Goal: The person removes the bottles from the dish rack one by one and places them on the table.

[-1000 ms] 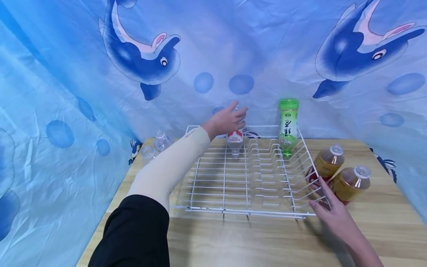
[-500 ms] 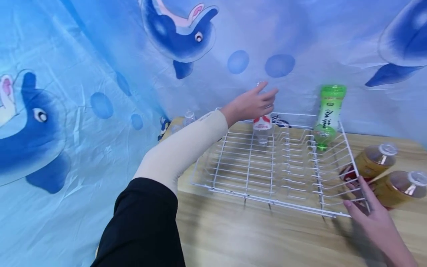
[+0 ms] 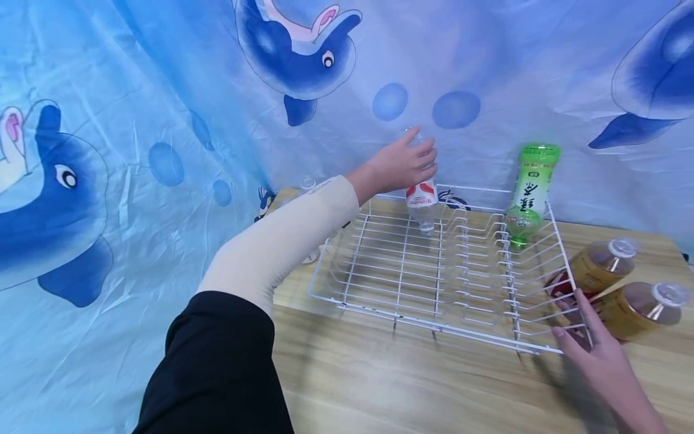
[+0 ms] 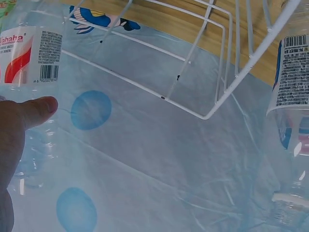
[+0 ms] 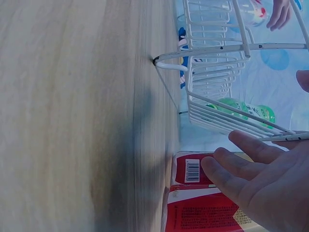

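At the back of the white wire rack point(image 3: 401, 265), my left hand point(image 3: 394, 166) grips a clear bottle point(image 3: 422, 199) with a red and white label, neck down and tilted. In the left wrist view my thumb point(image 4: 34, 113) lies against this bottle point(image 4: 29, 58). A green bottle point(image 3: 530, 193) leans neck down in the rack's back right part. My right hand point(image 3: 602, 355) holds the rack's right side rim near the front corner, thumb inside it; the right wrist view shows its fingers point(image 5: 241, 166) stretched out below the rim.
Two amber bottles point(image 3: 599, 265) point(image 3: 640, 310) with clear caps stand right of the rack, close to my right hand. Left of the rack, partly behind my left forearm, is a clear bottle point(image 3: 308, 182), also seen large in the left wrist view point(image 4: 293, 96). A blue dolphin-print sheet point(image 3: 477, 54) hangs behind.
The head view has turned left, shifting the scene rightward. My left hand has moved slightly left, and the clear bottle's upper end leans further left. My right hand stays at the rack's rim.
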The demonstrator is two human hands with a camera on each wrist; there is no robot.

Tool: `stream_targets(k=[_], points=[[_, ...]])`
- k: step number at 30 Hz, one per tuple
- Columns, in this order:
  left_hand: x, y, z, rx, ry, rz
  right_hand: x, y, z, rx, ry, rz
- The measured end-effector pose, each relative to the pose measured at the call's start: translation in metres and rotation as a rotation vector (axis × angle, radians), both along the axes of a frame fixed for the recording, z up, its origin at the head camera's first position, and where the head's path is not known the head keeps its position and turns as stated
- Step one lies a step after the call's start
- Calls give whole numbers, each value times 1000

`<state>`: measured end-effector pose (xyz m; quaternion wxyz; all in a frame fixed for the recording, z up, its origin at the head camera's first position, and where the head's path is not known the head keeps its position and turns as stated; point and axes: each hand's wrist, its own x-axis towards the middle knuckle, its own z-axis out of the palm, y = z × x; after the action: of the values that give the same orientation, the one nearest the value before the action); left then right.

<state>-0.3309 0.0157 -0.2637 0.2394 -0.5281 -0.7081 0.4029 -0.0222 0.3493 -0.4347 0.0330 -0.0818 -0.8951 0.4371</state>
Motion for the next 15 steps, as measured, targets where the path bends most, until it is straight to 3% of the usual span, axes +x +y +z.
stream_targets(k=[6, 15], points=[[3, -6, 3, 43, -32, 36, 1, -4, -2, -14, 128, 34], [14, -18, 6, 190, -144, 99, 2, -6, -3, -6, 134, 29]])
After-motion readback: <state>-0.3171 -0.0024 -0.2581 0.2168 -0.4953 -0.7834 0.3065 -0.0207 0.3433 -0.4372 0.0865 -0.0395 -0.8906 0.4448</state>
